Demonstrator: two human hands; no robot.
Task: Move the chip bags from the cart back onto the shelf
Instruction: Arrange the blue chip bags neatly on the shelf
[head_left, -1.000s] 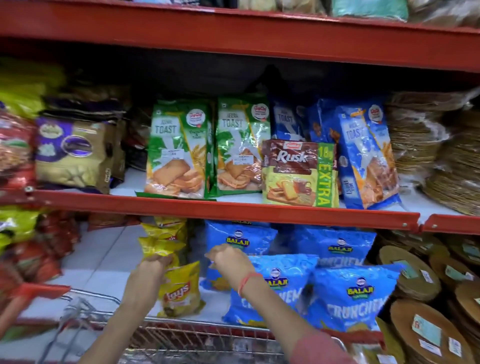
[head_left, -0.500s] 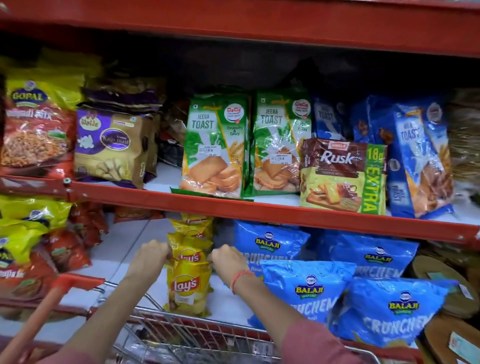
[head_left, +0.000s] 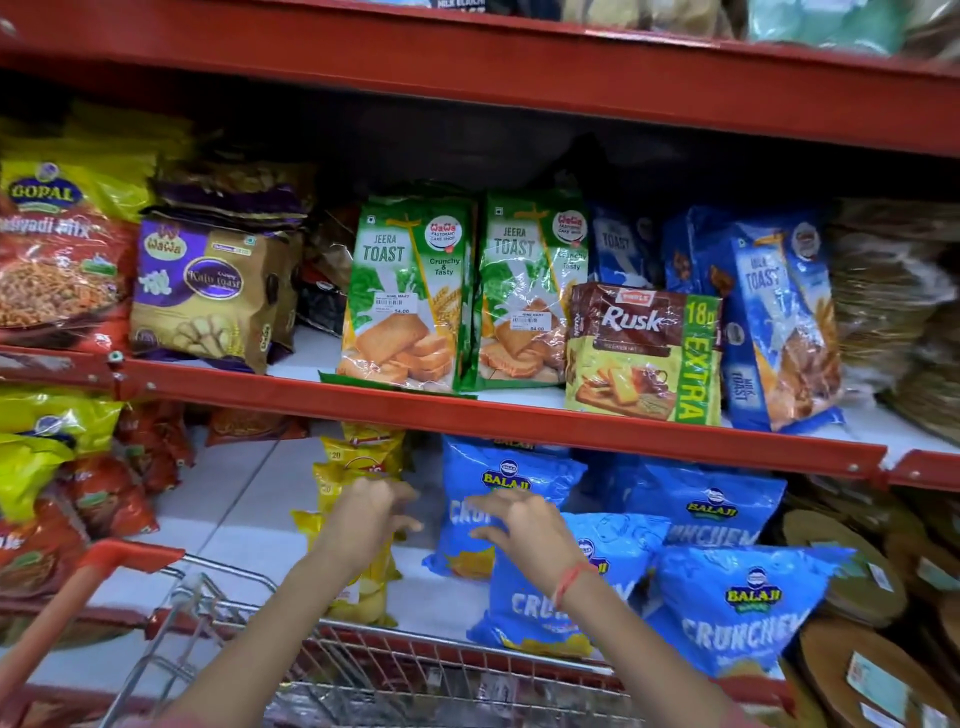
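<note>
A row of yellow Lay's chip bags (head_left: 332, 483) stands upright on the white lower shelf (head_left: 244, 525), under the red shelf rail. My left hand (head_left: 371, 512) hovers in front of the front yellow bag with fingers spread, hiding most of it. My right hand (head_left: 522, 525), with a red thread on the wrist, is open in front of the blue Balaji bags (head_left: 511, 470). Neither hand holds anything. The wire cart (head_left: 395, 670) with its red handle (head_left: 78, 587) sits just below my arms.
Blue Balaji Crunchem bags (head_left: 727, 608) fill the lower shelf to the right. Red and yellow snack bags (head_left: 98, 483) crowd the left. Toast and rusk packs (head_left: 410, 291) stand on the red shelf (head_left: 395, 405) above. Round flat packs (head_left: 862, 670) lie far right.
Both hands have let go of the yellow Lay's bags and opened. The right hand has drifted right, in front of the blue bags. The view has moved closer.
</note>
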